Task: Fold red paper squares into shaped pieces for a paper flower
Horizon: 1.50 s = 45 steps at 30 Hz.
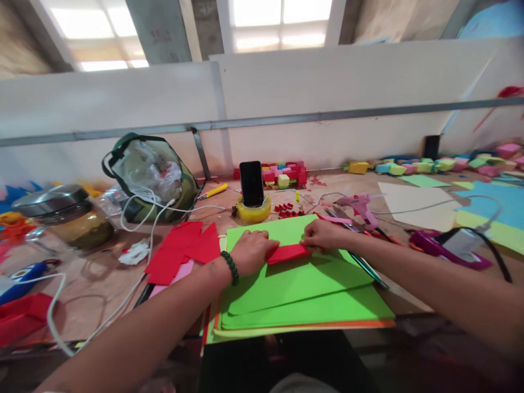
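L hand (pixel 254 252) lies palm-down w/ fingertips at the left end of a folded red paper strip (pixel 289 254); can't tell if it's pinching or just pressing, underside hidden. R hand (pixel 323 234) has fingers curled in, pinching the strip's right/upper edge. Strip sits between both hands, on top of the stacked green paper sheets (pixel 295 295), near their upper part. Risks (my read): top green sheet lies askew on the pile, so uneven push could slide it & skew the crease; if L fingertips ease off, the fold could spring open; pulling hands unevenly could twist or tear the strip. Pink glue gun (pixel 360 207) lies just beyond R forearm, cord attached; if hot, a careless reach could burn, can't tell if it's on. Small red folded pieces (pixel 286 208) sit just past the stack, prob. easy to scatter if sheets get shoved fwd. Loose red paper pieces (pixel 180 251) near L wrist, could get brushed off line by sleeve-less forearm.
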Available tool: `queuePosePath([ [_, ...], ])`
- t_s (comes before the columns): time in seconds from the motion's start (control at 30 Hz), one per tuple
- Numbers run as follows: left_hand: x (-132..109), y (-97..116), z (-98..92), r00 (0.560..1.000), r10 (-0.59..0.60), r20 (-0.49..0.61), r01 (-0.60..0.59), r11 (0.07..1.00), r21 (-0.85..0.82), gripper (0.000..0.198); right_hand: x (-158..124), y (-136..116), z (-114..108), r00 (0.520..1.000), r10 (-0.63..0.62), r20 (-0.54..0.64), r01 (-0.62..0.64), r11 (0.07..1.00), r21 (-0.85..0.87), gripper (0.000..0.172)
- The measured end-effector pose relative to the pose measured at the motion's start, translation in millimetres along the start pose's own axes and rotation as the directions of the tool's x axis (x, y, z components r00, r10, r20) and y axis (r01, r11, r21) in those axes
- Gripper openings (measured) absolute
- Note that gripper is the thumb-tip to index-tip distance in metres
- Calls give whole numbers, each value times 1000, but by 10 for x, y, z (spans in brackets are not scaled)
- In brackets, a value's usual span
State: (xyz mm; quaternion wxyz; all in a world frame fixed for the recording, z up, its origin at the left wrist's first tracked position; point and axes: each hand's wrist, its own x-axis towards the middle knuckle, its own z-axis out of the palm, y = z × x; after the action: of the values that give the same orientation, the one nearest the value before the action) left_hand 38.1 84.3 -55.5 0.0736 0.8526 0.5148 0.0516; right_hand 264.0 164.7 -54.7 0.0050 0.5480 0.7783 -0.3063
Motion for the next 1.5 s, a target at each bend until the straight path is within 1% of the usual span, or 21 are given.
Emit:
queuePosePath([
  [0.1, -120, 33, 45, 1000, 29, -9, -28, 995, 93, 31, 11, -3, -6, 1000, -12, -11, 11, 999, -34, 25],
  [0.23, -299, 15, 141, 997, 43, -58, -28, 972, 234, 36, 1, 14, 4, 999, -28, -34, 26, 997, -73, 25],
  [0.33, -380, -6, 164, 996, 52, -77, -31, 968, 249, 36, -1, 36, 12, 998, -48, -49, 43, 994, -102, 24],
  [0.43, -365, -12, 121, 993, 91, -81, -64, 958, 280, 33, -6, 22, -9, 992, -95, -85, 83, 987, -140, 22],
  [0.5, -309, -11, 83, 986, 138, -88, -105, 946, 308, 29, -28, -27, -39, 979, -161, -123, 140, 976, -165, 15],
  [0.57, -245, -20, 67, 975, 210, -78, -178, 937, 300, 28, -75, -100, -70, 960, -243, -136, 219, 960, -173, 15],
  [0.63, -199, -45, 86, 958, 281, -62, -257, 933, 250, 28, -147, -176, -93, 937, -342, -75, 329, 933, -148, 29],
  [0.7, -185, -77, 132, 945, 322, -62, -305, 931, 199, 27, -233, -231, -102, 880, -470, 64, 475, 876, -89, 42],
  [0.73, -190, -91, 156, 941, 332, -71, -315, 931, 184, 26, -273, -248, -100, 861, -495, 122, 506, 859, -84, 41],
  [0.8, -210, -108, 195, 933, 339, -120, -320, 934, 158, 25, -333, -259, -86, 829, -533, 166, 556, 817, -153, 44],
  [0.87, -229, -112, 211, 920, 339, -196, -327, 940, 95, 26, -355, -249, -62, 799, -577, 171, 602, 772, -206, 31],
  [0.9, -234, -112, 213, 911, 341, -231, -340, 939, 43, 27, -351, -241, -50, 788, -593, 168, 616, 757, -216, 22],
  [0.93, -235, -113, 214, 904, 349, -249, -363, 932, -14, 29, -340, -231, -39, 783, -600, 166, 622, 753, -215, 18],
  [1.03, -219, -116, 229, 901, 366, -232, -407, 899, -164, 36, -279, -194, -21, 794, -587, 159, 608, 773, -181, 20],
  [1.1, -209, -117, 244, 912, 346, -221, -394, 887, -241, 37, -229, -161, -14, 819, -558, 131, 572, 810, -124, 23],
  [1.17, -212, -112, 249, 930, 289, -228, -351, 884, -310, 36, -179, -123, 1, 873, -480, 87, 486, 870, -79, 27],
  [1.23, -227, -105, 242, 955, 195, -224, -269, 887, -375, 36, -137, -86, 29, 921, -387, 43, 389, 919, -67, 30],
  [1.3, -244, -100, 231, 973, 104, -206, -186, 881, -434, 41, -105, -57, 66, 942, -336, 5, 336, 940, -66, 32],
  [1.37, -251, -101, 230, 976, 78, -202, -163, 878, -451, 50, -88, -40, 104, 944, -329, -17, 327, 943, -61, 32],
  [1.4, -250, -104, 234, 974, 96, -205, -179, 882, -435, 52, -84, -36, 120, 945, -326, -28, 324, 944, -63, 32],
  [1.5, -238, -109, 251, 964, 187, -191, -242, 914, -325, 45, -90, -41, 144, 938, -342, -61, 336, 938, -81, 28],
])
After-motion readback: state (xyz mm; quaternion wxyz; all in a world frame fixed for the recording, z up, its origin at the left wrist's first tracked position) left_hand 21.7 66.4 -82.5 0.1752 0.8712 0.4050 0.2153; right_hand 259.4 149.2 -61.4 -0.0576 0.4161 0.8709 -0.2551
